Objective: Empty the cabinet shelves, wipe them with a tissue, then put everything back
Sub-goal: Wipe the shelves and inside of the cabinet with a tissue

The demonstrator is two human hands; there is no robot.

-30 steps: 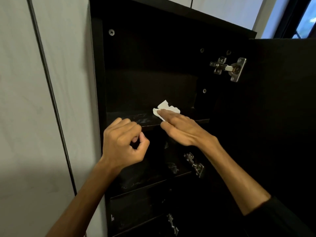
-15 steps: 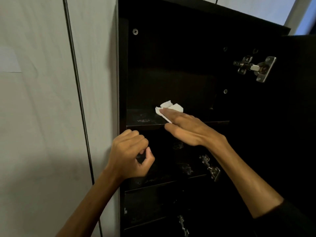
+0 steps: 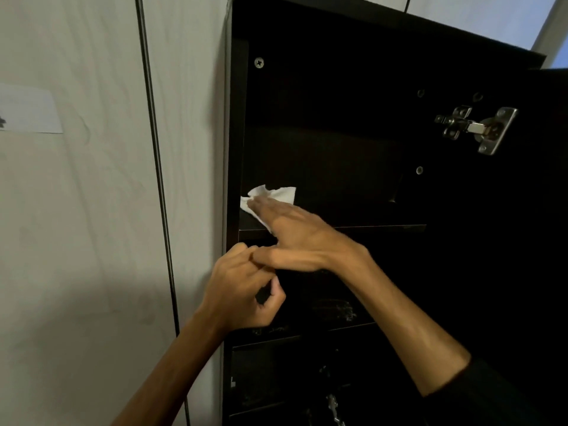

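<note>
A person's right hand (image 3: 295, 229) lies flat, fingers straight, pressing a crumpled white tissue (image 3: 270, 196) onto a dark cabinet shelf (image 3: 381, 227) at its left end, close to the front edge and against the cabinet's left wall. To wipe well here, it seems best to keep the palm flat with even pressure and work the tissue into the left back corner, then along the full length, since the far right of the shelf is dim and easy to miss. The left hand (image 3: 246, 290) hovers just below the shelf's front edge, fingers loosely curled, holding nothing. The tissue is thin, creased and bright white, partly hidden under the fingertips.
</note>
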